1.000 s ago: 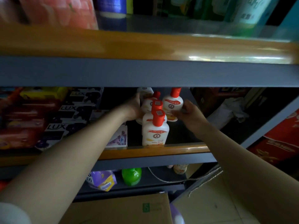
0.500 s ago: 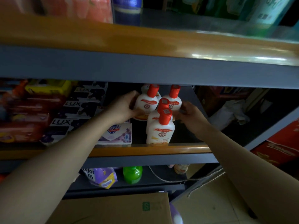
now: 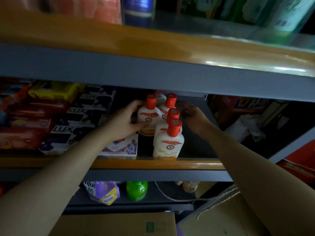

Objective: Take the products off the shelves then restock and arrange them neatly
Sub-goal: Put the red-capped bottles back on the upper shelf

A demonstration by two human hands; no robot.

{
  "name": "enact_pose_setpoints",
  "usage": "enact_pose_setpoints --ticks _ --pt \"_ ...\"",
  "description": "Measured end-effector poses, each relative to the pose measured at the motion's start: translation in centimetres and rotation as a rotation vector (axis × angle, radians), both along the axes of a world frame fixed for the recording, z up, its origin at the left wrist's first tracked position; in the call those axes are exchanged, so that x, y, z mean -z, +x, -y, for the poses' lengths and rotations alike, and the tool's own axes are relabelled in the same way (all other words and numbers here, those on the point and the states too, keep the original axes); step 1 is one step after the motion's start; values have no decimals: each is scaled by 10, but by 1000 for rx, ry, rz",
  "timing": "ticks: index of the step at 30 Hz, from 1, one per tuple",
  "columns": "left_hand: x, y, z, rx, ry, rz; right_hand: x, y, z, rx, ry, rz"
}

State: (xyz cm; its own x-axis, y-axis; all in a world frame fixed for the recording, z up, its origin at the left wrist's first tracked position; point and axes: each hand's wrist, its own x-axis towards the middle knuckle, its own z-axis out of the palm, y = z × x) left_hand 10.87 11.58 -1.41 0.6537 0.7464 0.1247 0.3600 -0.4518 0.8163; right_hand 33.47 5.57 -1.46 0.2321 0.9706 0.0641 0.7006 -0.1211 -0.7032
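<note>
The left hand [image 3: 125,120] grips the body of a white lotion bottle with a red cap [image 3: 148,116], thumb across the lower front label and fingers wrapped round its left side; the bottle stands upright in the back row on the middle shelf [image 3: 153,164]. The right hand [image 3: 190,114] reaches in behind the neighbouring back-row bottle [image 3: 167,106]; its fingers curl toward that bottle, but the view is too dim and blurred to tell whether they hold it or only touch it. Two more bottles of the same kind stand in a line toward the shelf edge, the front bottle [image 3: 168,142] just behind the orange lip. These look like smooth, rigid plastic bottles, probably moderately heavy if full, and top-heavy enough to tip when nudged, since they stand close together. The glossy sides could slip, so the wide body below the shoulder seems the safest place to take hold, not the narrow cap. Left of the bottles lie a Safeguard soap box [image 3: 122,147] and stacked LUX soap boxes [image 3: 68,133].
</note>
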Motion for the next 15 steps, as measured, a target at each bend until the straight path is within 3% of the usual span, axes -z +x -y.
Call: enact_pose_setpoints --ticks 9,12,15 --pt "6 12 8 -33 15 119 -6 0 -33 -331 -160 271" --pt "8 14 10 -56 11 122 -2 5 -35 -299 -103 121" --pt "5 15 13 -82 -20 115 17 22 -28 -146 -61 190"
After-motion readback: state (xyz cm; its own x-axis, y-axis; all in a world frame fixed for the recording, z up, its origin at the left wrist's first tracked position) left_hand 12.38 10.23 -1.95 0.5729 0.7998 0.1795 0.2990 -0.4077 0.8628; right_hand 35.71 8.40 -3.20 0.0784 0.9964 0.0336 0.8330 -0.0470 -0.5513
